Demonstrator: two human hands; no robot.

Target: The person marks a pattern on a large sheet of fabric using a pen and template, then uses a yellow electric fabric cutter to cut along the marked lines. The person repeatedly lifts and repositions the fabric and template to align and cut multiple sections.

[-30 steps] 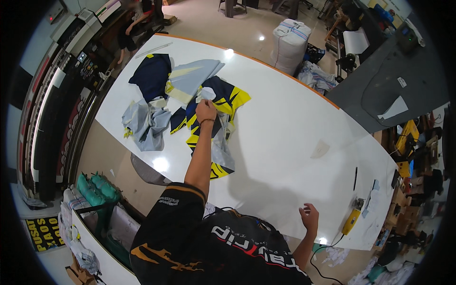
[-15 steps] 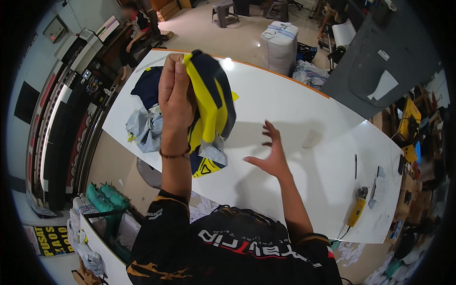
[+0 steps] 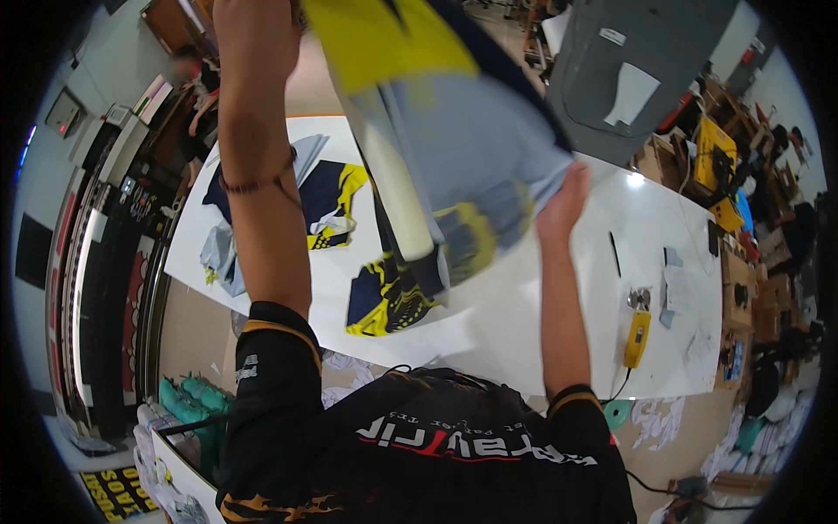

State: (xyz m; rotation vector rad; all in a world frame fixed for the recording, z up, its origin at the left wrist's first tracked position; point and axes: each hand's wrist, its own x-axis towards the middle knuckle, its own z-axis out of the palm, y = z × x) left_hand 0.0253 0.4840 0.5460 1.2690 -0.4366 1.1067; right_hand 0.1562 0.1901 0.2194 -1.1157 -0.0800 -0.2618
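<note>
Raised high, my left hand (image 3: 262, 44) grips the top edge of a large printed fabric piece (image 3: 471, 140); its fingers are partly cut off by the frame's upper edge. The fabric is yellow and navy, with a pale grey reverse side, and is blurred by motion. At its right edge, my right hand (image 3: 566, 203) pinches the cloth, so the piece hangs spread between both hands. Its lower end, with a black and yellow pattern, reaches down to the white table (image 3: 489, 341). Left of it lie navy and yellow fabric pieces (image 3: 336, 201) and a crumpled grey cloth (image 3: 223, 253).
On the table's right side are a yellow corded electric cutter (image 3: 637, 341), a black pen (image 3: 614, 253) and a grey strip (image 3: 670, 288). A long printer (image 3: 96, 271) stands at left, a grey board (image 3: 646, 52) at the far right. A person (image 3: 196, 96) sits far left.
My left hand has risen up and to the left, unfolding the bunched fabric. My right hand, open and empty before, has moved right and up and now holds the fabric's edge.
</note>
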